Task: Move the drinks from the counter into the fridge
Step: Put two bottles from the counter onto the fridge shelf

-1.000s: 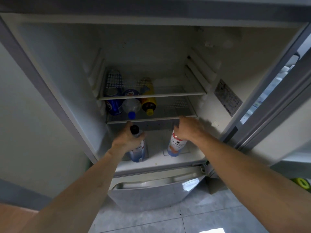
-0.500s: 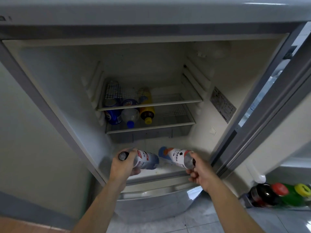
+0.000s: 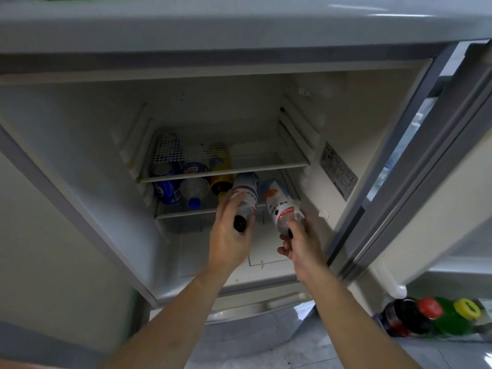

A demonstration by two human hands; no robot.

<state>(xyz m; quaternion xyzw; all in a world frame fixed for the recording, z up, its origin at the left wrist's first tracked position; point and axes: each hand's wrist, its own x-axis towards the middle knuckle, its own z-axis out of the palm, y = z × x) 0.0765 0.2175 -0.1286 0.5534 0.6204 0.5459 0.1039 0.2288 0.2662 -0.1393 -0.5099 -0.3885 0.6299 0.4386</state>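
The fridge (image 3: 354, 123) stands open in front of me. My left hand (image 3: 230, 239) grips a clear bottle with a black cap (image 3: 246, 193) near its neck, base pointing into the lower shelf (image 3: 183, 213). My right hand (image 3: 300, 242) holds a second bottle with a white, red and blue label (image 3: 278, 202) by its cap end, lying beside the first, base also toward the shelf. On that shelf lie a blue can (image 3: 166, 191), a clear bottle with a blue cap (image 3: 194, 191) and a yellow-capped bottle (image 3: 221, 182).
An upper glass shelf (image 3: 266, 166) sits just above the bottles. The fridge door (image 3: 439, 166) hangs open at right. Its lower door rack holds a dark bottle with a red cap (image 3: 410, 315) and a green bottle with a yellow cap (image 3: 458, 315). A drawer front (image 3: 253, 310) lies below.
Both hands have lifted their bottles from the bottom floor of the fridge up to the lower shelf, tipping them so the bases point inward.
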